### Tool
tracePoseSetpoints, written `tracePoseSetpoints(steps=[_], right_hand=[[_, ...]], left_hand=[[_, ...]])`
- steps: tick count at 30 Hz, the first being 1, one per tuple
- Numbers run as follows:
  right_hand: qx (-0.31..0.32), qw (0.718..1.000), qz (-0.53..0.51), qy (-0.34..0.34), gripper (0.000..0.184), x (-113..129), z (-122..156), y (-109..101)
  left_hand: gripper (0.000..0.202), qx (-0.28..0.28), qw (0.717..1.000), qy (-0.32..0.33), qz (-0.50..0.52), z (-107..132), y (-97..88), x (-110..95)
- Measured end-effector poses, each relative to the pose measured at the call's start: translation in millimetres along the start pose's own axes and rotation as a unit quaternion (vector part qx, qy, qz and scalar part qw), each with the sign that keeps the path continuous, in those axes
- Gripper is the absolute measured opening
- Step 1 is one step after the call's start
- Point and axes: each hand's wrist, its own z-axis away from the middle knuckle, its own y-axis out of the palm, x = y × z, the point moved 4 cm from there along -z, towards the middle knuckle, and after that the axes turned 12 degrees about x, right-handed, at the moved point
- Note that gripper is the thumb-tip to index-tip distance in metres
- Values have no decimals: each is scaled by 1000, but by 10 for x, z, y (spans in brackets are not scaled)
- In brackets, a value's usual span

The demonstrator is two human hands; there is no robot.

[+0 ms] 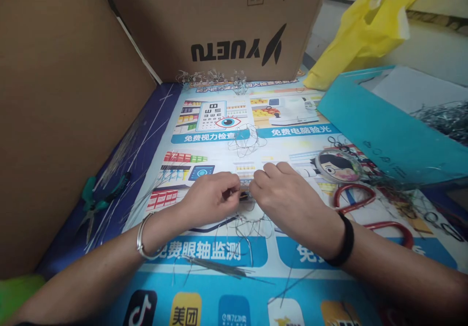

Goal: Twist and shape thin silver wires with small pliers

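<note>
Head view, only one. Left hand [212, 194] and right hand [288, 194] meet at the middle of the printed mat [219, 306], fingertips nearly touching. Both are closed to a pinch on a small dark piece [244, 195] held between them, with the other fingers curled in. Thin wire strands [248, 226] trail from under the hands toward the near side. We cannot tell whether the strands join the piece.

Done so far, as we judge it: a row of small wire items [212, 78] sits far, against the cardboard box [219, 19], and a loose wire tangle [246, 141] lies just beyond the hands.

Left to use, as we judge it: plenty of stock. Straight wires [124, 155] lie on the left beside the green pliers [97, 199], a wire bundle [219, 267] lies near, and a wire heap [446, 116] sits in the blue tray [380, 131] on the right. So we'd call it midway, one piece in hand.

Red scissors [365, 204] and a round clear lid [338, 165] lie right of the hands. A yellow bag [369, 28] is far right.
</note>
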Motion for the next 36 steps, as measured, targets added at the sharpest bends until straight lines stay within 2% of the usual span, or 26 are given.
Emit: tracePoseSetpoints(steps=[7, 12, 17, 22, 31, 36], right_hand=[[13, 1000, -22, 10, 13, -115, 64, 5], [41, 995, -87, 10, 14, -374, 194, 101], [67, 990, -108, 66, 11, -537, 257, 155], [80, 986, -119, 86, 12, -525, 272, 196], [128, 985, -72, 92, 13, -512, 324, 267], [129, 986, -51, 98, 14, -470, 305, 267]], left_hand=[[14, -14, 993, -36, -113, 22, 15, 21], [15, -4, 995, -53, -88, 41, -5, 38], [13, -30, 996, -44, -73, 62, -25, 59], [12, -25, 996, -51, -68, 70, -10, 87], [14, -32, 993, -20, -111, 56, -17, 36], [15, -16, 994, -19, -111, 56, 6, 43]])
